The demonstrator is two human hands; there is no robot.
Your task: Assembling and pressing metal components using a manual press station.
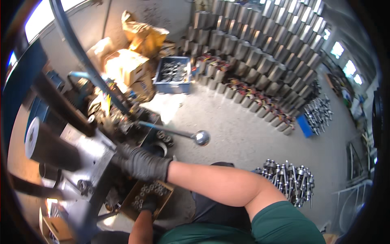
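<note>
My right hand (142, 162), in a dark grey knit glove, reaches across to the edge of a metal press table (91, 162). Its fingers are dark and blurred against the machine, so whatever they grip, if anything, stays hidden. Lower down, my left hand (148, 204), also in a dark glove, dips into an open cardboard box (164, 199). Several small ring-shaped metal parts (152, 189) lie in that box beside it. The left fingers are hidden in shadow. Above the table stands a thick steel cylinder (55, 148) of the press.
A lever with a shiny ball knob (201, 138) juts out beyond my right hand. Metal shafts (288, 181) lie heaped on the floor at right. Stacked metal cylinders (252, 57) line the back. A blue crate (172, 87) of metal parts stands near cardboard boxes (128, 67).
</note>
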